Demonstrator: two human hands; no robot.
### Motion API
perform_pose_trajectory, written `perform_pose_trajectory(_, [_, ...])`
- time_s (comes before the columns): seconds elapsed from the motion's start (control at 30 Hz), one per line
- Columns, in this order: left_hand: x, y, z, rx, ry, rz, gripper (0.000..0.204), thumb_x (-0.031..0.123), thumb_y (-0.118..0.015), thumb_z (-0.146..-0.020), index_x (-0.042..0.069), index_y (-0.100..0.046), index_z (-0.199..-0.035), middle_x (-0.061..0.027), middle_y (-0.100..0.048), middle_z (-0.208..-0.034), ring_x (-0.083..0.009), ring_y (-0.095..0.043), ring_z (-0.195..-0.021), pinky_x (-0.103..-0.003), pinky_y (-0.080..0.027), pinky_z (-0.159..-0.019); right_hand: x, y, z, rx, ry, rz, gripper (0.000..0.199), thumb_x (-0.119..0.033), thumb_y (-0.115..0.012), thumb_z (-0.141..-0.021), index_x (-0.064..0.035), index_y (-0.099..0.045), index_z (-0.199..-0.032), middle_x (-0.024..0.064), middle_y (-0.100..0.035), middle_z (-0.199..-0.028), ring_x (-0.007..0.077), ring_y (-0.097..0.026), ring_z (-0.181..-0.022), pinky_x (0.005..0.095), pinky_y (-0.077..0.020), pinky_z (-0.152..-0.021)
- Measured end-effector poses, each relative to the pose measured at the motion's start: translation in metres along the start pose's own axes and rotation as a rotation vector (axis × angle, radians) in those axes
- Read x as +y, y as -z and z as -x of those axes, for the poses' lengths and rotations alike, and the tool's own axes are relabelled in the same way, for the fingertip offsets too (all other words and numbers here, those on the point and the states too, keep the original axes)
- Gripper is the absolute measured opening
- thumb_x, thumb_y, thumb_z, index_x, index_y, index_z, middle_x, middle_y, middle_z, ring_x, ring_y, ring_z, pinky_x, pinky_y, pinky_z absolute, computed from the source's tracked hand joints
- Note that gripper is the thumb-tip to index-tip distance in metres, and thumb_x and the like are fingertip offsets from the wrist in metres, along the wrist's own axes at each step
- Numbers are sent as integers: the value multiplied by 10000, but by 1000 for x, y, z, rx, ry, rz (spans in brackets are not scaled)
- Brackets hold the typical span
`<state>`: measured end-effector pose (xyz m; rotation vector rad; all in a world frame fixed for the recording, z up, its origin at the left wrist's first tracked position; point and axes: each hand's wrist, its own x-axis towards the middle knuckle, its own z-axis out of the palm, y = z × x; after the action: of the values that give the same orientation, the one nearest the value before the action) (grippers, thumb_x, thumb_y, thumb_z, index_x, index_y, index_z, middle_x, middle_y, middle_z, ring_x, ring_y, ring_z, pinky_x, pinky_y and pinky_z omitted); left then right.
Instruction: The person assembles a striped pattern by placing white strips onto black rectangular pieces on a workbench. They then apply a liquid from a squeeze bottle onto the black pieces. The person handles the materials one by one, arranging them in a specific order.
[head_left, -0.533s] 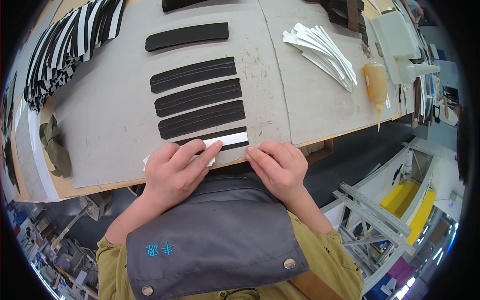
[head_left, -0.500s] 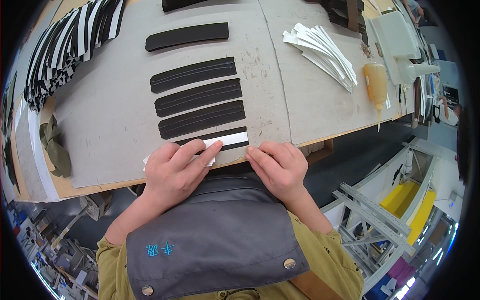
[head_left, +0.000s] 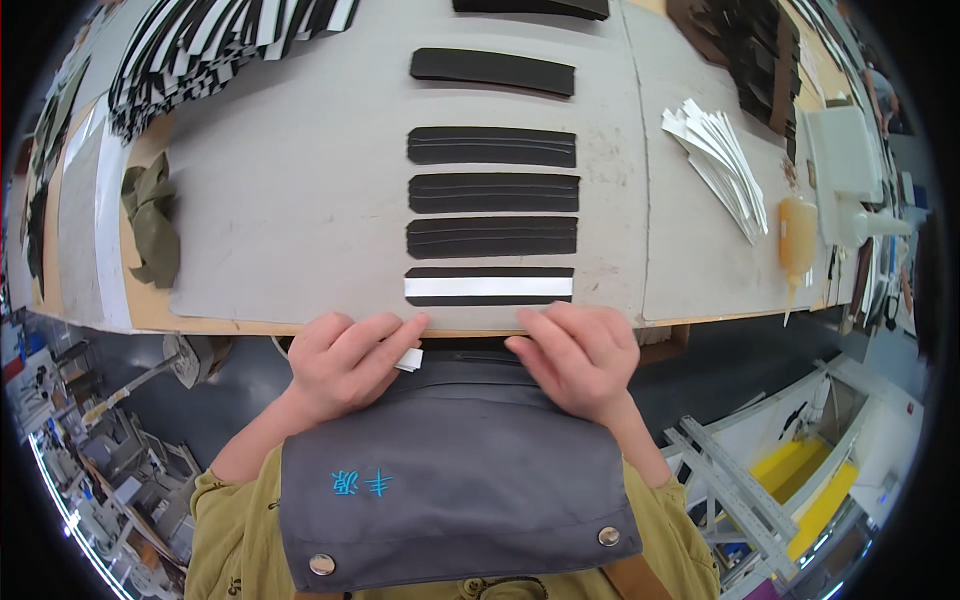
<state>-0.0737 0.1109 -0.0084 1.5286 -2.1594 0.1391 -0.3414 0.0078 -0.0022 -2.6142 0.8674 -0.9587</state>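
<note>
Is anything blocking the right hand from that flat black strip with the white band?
Nothing visible is: between the bare right hand and the black, rectangular, fabric-like strip with the white band, only a narrow margin of the grey tabletop shows.

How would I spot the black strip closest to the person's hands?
Find the grey-topped table and follow the column of black strips down its middle. Take the lowest strip, just beyond the left hand and right hand. Unlike the three directly above, which show thin pale lines, it carries a broad white band along its length.
</note>
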Motion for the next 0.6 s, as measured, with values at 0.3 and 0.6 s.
perform_pose_trajectory(0.3, [0,0,9,-1,109,19,591,136,-776,-668,180,-775,-1258,92,-654,-1046,-116,-449,-654,-254,-418,-606,-26,-29,-33,-301,35,-77,631,-452,-843,-786,-142,-712,-1319,1,-648,-1230,203,-593,-1068,357,-440,-909])
perform_pose_trajectory(0.6, [-1,-1,10,3,104,9,580,148,-774,-691,188,-770,-1270,96,-644,-1067,-113,-445,-658,-250,-419,-602,-29,-33,-29,-349,47,30,683,-496,-824,-786,-174,-692,-1374,-36,-605,-1273,180,-543,-1113,351,-398,-934])
